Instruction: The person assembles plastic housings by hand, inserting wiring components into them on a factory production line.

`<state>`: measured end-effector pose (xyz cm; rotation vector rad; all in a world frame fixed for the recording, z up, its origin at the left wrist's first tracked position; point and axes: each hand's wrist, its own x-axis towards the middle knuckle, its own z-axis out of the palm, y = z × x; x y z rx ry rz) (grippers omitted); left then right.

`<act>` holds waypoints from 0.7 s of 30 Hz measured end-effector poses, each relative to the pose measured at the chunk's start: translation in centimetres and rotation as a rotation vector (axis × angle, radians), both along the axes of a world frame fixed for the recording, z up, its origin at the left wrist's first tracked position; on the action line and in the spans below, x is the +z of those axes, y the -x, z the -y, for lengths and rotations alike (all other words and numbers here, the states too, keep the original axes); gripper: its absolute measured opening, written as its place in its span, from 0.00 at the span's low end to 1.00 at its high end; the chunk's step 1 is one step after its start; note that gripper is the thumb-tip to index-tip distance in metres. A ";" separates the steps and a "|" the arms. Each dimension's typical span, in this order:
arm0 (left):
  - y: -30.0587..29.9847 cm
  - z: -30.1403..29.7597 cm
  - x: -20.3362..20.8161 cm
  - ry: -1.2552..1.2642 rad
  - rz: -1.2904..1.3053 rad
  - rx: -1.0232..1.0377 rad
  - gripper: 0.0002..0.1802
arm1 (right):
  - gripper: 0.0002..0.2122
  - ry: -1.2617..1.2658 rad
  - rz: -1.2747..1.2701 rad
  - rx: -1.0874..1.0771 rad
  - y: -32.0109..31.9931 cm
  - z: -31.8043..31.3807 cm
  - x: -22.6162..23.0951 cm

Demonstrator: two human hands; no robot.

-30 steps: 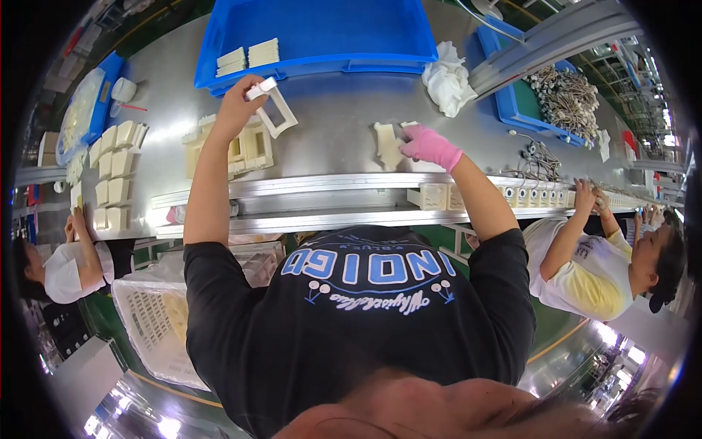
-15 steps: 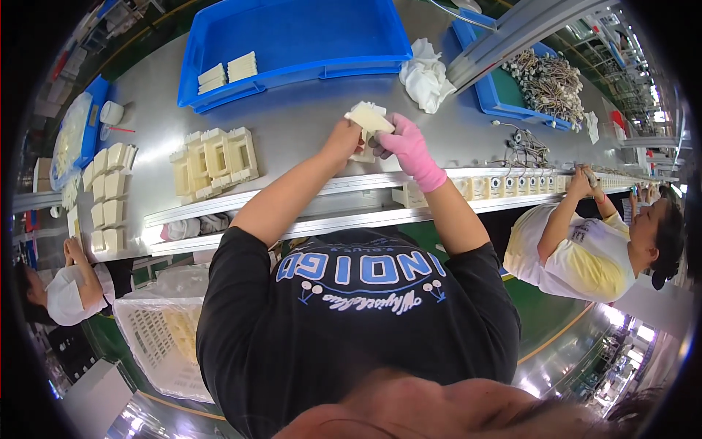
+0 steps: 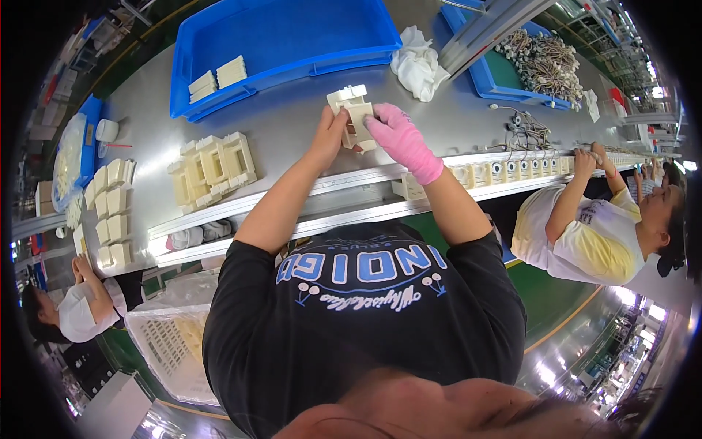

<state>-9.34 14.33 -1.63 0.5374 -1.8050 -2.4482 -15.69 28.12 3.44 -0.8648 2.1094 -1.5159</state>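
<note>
Above the metal table, my bare left hand (image 3: 329, 137) grips a cream plastic housing (image 3: 342, 96) by its left side. My right hand (image 3: 402, 143), in a pink glove, is closed on a flat cream plastic plate (image 3: 361, 119). The plate lies against the front of the housing, its right edge under my gloved thumb and fingers. I cannot tell whether it is seated in the housing. To the left, several cream housings (image 3: 214, 170) with open frames stand side by side on the table.
Ahead is a blue tray (image 3: 292, 67) with two stacks of cream plates. Further left lie rows of cream covers (image 3: 111, 201). A white cloth (image 3: 418, 66) and a blue bin of cabled parts (image 3: 541, 66) are at right. A rail (image 3: 329, 179) edges the table; co-workers sit both sides.
The plate, held tilted over the housing before, now lies upright against its front. My gloved fingers have shifted onto the plate's right edge. The whole view has shifted slightly.
</note>
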 end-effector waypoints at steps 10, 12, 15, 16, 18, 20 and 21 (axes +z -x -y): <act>-0.5 -0.8 -0.4 -0.028 -0.259 0.024 0.18 | 0.17 -0.030 -0.384 -0.167 -2.5 1.2 0.1; -0.3 -0.7 -0.6 -0.024 -0.280 0.023 0.19 | 0.19 -0.002 -0.446 -0.164 -2.5 1.2 -0.1; -0.5 -0.4 -0.3 -0.064 -0.276 -0.025 0.22 | 0.18 0.068 -0.449 -0.165 -2.1 1.0 -0.2; -0.5 -0.3 -0.2 -0.106 -0.252 -0.070 0.25 | 0.18 0.031 -0.426 -0.124 -1.9 1.0 0.1; -0.5 -0.4 -0.3 -0.135 -0.220 -0.053 0.25 | 0.17 -0.009 -0.403 -0.084 -1.7 0.9 0.5; -0.5 -0.5 -0.5 -0.164 -0.188 -0.038 0.26 | 0.17 -0.083 -0.425 -0.045 -1.7 0.8 0.8; -0.5 -0.6 -0.6 -0.161 -0.162 -0.055 0.26 | 0.17 -0.084 -0.426 -0.046 -1.8 0.6 1.1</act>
